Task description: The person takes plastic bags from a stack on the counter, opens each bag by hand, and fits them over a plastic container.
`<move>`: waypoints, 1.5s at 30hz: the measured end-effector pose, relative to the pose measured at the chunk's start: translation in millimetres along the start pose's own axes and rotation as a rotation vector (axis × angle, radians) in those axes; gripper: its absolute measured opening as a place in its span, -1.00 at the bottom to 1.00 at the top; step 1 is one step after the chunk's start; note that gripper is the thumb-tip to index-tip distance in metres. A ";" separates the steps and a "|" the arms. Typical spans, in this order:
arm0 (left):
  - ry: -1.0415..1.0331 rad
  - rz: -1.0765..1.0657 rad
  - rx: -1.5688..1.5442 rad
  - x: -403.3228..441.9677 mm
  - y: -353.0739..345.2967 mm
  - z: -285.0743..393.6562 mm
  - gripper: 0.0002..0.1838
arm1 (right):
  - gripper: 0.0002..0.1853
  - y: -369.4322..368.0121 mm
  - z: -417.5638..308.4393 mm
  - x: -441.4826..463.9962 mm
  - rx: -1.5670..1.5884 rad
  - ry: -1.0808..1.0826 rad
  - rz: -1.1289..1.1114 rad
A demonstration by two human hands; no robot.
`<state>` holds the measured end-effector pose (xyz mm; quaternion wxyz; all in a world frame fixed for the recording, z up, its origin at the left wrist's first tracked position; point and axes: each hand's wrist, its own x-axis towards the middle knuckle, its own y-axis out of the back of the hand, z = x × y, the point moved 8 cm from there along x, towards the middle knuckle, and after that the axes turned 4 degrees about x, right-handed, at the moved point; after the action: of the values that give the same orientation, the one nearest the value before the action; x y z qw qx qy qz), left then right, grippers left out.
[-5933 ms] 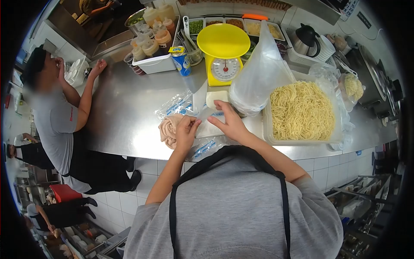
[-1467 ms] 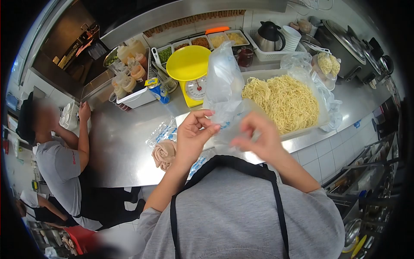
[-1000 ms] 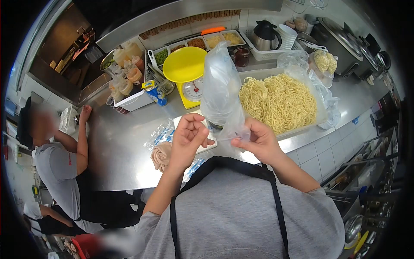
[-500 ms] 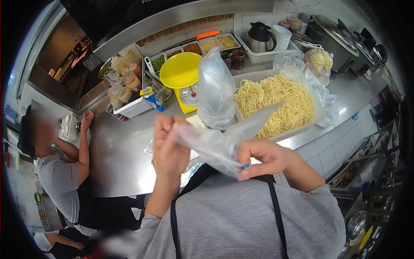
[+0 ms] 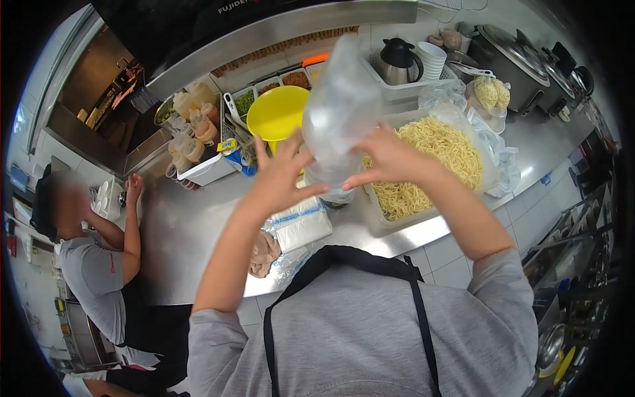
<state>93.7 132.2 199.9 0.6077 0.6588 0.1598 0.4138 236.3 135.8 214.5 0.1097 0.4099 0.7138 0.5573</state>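
Observation:
A clear plastic bag [image 5: 340, 99] stands tall and blurred in front of me, its lower part around an upright thing whose kind I cannot make out. My left hand [image 5: 284, 173] is at the bag's left side, fingers spread and thumb out. On the right side is my right hand [image 5: 387, 157], thumb and fingers apart, some fingertips hidden against the plastic. Both hands are at or touching the bag without closing round it. Right of them a white tray [image 5: 380, 228] holds yellow noodles [image 5: 436, 152]. A yellow scale pan [image 5: 278, 112] is just left of the bag.
A pack of plastic bags [image 5: 303, 228] and a brown cloth [image 5: 264, 255] lie on the steel counter [image 5: 192, 258]. Sauce bottles [image 5: 192, 116], a blue can [image 5: 241, 160] and topping trays [image 5: 294, 78] stand behind. A steel jug [image 5: 399, 63] is farther back. A co-worker [image 5: 96, 264] stands left.
Both hands moved forward and up from near my chest to the standing bag, and their fingers opened. The loose bag held between them now appears drawn over the standing one.

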 end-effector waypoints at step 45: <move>0.683 -0.057 -0.212 -155.8 -119.8 -60.1 -0.69 | -0.70 -62.4 -3.2 -54.6 0.652 -0.179 0.668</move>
<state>-10.2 86.4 28.5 0.5953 0.4111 0.3286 0.6072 240.4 92.2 144.0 -0.1490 0.6763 0.6683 0.2715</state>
